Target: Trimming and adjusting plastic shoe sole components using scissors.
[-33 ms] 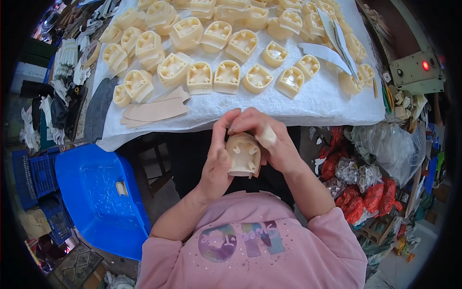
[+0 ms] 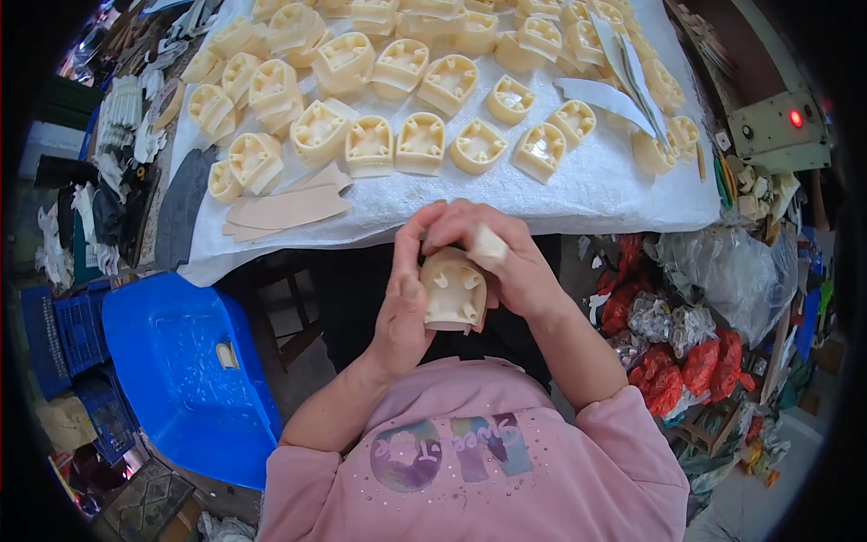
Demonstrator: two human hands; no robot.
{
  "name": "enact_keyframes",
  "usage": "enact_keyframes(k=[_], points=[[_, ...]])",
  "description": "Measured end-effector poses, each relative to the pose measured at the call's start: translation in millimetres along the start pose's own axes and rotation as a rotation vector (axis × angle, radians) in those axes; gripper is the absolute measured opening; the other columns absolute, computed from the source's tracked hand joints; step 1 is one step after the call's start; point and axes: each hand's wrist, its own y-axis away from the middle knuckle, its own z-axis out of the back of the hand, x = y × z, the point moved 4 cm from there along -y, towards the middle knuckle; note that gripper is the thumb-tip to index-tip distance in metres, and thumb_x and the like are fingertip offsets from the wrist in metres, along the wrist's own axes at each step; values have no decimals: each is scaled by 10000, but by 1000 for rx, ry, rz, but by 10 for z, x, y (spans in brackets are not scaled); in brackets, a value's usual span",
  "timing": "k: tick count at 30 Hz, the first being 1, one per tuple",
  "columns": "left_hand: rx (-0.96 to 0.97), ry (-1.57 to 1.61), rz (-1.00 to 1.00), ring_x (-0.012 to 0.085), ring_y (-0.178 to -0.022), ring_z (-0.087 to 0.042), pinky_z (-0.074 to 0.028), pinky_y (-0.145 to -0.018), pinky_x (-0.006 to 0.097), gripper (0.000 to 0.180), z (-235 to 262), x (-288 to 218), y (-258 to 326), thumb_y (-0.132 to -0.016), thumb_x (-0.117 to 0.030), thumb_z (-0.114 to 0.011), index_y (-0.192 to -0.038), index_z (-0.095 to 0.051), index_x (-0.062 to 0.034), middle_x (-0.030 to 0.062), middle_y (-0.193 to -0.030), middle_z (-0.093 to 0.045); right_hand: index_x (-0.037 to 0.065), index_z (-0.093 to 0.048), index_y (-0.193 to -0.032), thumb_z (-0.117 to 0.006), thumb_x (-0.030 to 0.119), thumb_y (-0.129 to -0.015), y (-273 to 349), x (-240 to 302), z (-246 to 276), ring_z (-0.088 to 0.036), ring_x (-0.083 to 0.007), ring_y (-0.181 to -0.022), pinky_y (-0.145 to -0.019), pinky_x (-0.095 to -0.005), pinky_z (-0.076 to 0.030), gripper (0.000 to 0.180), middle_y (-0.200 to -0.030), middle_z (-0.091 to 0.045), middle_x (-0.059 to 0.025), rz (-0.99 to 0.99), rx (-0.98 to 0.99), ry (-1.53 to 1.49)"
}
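Between my hands, just off the near edge of the table, is a cream plastic shoe heel (image 2: 454,294) with its hollow, pegged side facing up. My left hand (image 2: 404,312) is closed round its left side, thumb against the wall. My right hand (image 2: 515,271) grips it from the right, its bent fingers over the far rim near my left fingertips. A white wrap (image 2: 489,247) covers part of one right finger. A thin beige edge of material shows along the heel's lower right; how far round it goes is hidden.
Many similar heels (image 2: 421,143) stand on the white-covered table (image 2: 397,200). Flat beige strips (image 2: 289,210) lie near its front edge, white and grey strips (image 2: 610,95) at the right. A blue tub (image 2: 185,361) with one small piece stands lower left. Red plastic bags (image 2: 700,366) fill the lower right.
My right hand's bent fingers have shifted slightly left and away from me across the heel's far rim. My left hand keeps its hold. The whole view has moved a little.
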Motion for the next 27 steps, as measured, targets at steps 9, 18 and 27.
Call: enact_keyframes(k=[9,18,27], points=[[-119,-316,-149,216,-1132,-499,-438,-929,338,652,14,-71,-113,-953,-478,-395,-1420,-220,-58,138,-1249,-449,64,-586,-1048,-503,140,-910,-79,24,-120,-505,-295,-1033,-927,-381,-388,178,-1101,-539,-132,445,22,357],[-286,-152,-140,177,-1000,-547,-473,-852,322,476,17,-141,-144,-949,-266,-419,-1368,-305,-73,105,-1094,-520,52,-393,-1333,-414,226,-962,26,-176,-223,-423,-322,-1182,-1014,-400,-323,410,-1321,-403,-163,566,-74,281],[-271,-145,-140,169,-1020,-546,-471,-859,317,540,24,-73,-87,-948,-362,-444,-1371,-274,-72,93,-1100,-523,49,-475,-1279,-417,296,-962,9,-144,-201,-489,-271,-1076,-950,-342,-371,406,-1164,-486,-139,567,-202,359]])
